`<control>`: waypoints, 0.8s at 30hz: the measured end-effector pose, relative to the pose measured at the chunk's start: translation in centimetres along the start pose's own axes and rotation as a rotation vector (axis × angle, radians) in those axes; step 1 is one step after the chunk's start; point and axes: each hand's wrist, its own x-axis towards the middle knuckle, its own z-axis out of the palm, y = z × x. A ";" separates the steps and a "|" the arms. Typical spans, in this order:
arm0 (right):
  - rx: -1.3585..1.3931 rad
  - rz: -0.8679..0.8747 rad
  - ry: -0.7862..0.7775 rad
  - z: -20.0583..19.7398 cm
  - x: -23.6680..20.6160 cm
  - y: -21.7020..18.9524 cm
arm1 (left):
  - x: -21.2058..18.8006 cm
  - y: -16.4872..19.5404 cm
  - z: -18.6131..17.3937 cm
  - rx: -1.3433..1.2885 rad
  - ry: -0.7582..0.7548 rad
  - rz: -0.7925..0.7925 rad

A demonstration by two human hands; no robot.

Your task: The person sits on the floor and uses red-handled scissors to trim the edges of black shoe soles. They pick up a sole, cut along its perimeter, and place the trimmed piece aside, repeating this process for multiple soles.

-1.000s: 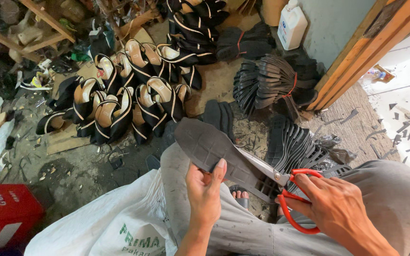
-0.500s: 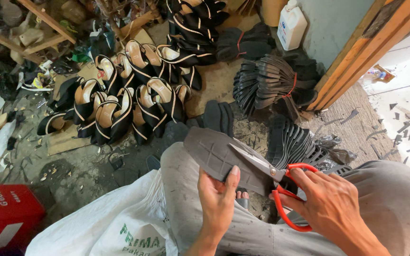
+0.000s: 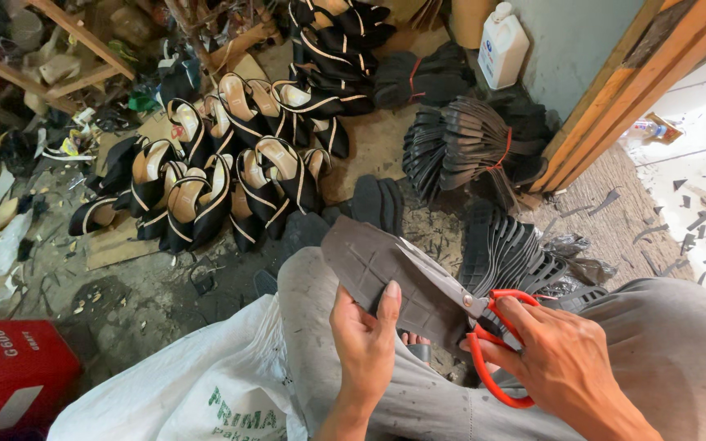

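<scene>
Since the earlier frames, the left hand (image 3: 367, 341) has slid further up the dark grey shoe sole (image 3: 386, 276), and the scissor blades have bitten deeper along its edge. Thumb on the upper face, fingers curled beneath, the left hand pinches the sole above the person's grey-trousered knees (image 3: 663, 343). Fingers of the right hand (image 3: 561, 363) are closed through the red handles of the scissors (image 3: 471, 314), blades slightly parted against the sole's right edge. Finished black-and-tan shoes (image 3: 230, 175) crowd the workshop floor ahead, beside a tied bundle of black soles (image 3: 467, 143). A white sack (image 3: 198, 388) lies under the left forearm.
</scene>
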 end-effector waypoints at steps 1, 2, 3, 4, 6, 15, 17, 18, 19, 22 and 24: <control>0.015 0.006 -0.015 -0.1 0.0 0.1 | 0.1 0.1 -0.2 -0.016 -0.029 0.024; 0.030 0.012 -0.030 -0.1 -0.1 0.1 | 0.1 0.2 -0.5 -0.031 -0.056 0.046; 0.045 0.017 -0.042 -0.2 -0.1 0.2 | 0.3 0.3 -0.7 -0.030 -0.061 0.053; -0.030 0.081 -0.141 -0.3 0.1 0.2 | 0.5 0.3 -0.9 -0.029 -0.065 0.062; -0.178 0.210 -0.353 -0.6 0.0 0.2 | 0.5 0.4 -1.2 -0.006 -0.059 0.101; -0.098 -0.011 0.118 -0.8 0.7 -1.3 | -0.2 -0.9 -0.7 0.143 -0.041 0.095; -0.066 -0.002 0.073 -0.8 0.6 -1.1 | -0.1 -1.0 -0.9 0.084 -0.057 0.134; -0.051 0.002 0.053 -0.8 0.6 -0.9 | 0.1 -1.0 -1.0 0.098 -0.045 0.141; -0.055 0.027 -0.003 -0.7 0.4 -0.7 | 0.2 -0.9 -1.2 0.112 -0.032 0.144; -0.105 0.115 -0.176 -0.6 0.3 -0.2 | 0.5 -0.5 -1.6 0.133 0.005 0.159; -0.191 0.170 -0.306 -0.6 0.3 -0.2 | 0.6 -0.2 -1.8 0.141 0.016 0.176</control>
